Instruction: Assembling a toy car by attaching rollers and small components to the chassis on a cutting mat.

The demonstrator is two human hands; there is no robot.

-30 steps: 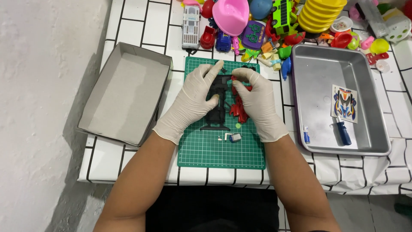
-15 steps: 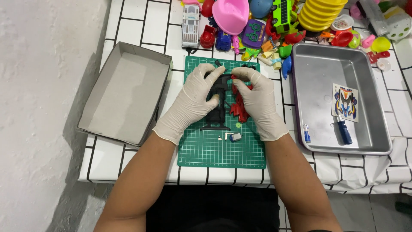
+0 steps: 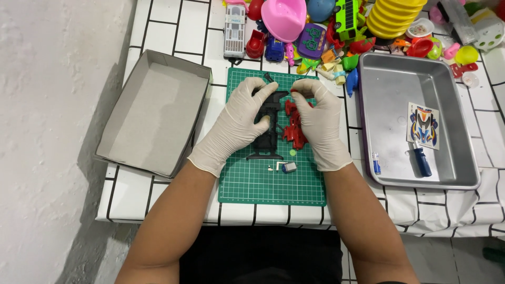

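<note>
Overhead view of two gloved hands at work on a green cutting mat (image 3: pixel 271 181), centre of a white tiled worktop (image 3: pixel 173 23).

L hand (image 3: pixel 239 123) lies over a black toy car chassis (image 3: pixel 268 139) resting on the mat; fingers curled, thumb and forefinger pinching the chassis's upper end. R hand (image 3: pixel 318 121) sits just beside it, fingertips bunched together, nipping a small red bit near the chassis top; what exactly, too small to tell. A red plastic part (image 3: pixel 293 129) lies between the two hands, touching the chassis's R side.

Below the hands on the mat: a small grey motor (image 3: pixel 289 168), a tiny white piece next to it, and a green dot-like bit (image 3: pixel 292 152).

L of mat: open grey cardboard box (image 3: pixel 152 110). R of mat: metal tray (image 3: pixel 421 123) w/ a sticker sheet (image 3: pixel 423 125), a blue-handled screwdriver (image 3: pixel 421 159) and a small battery (image 3: pixel 376 163).

Along the far edge: a heap of bright plastic toys (image 3: pixel 342 26), incl. a pink bowl-shaped one and a yellow ring stack.
</note>
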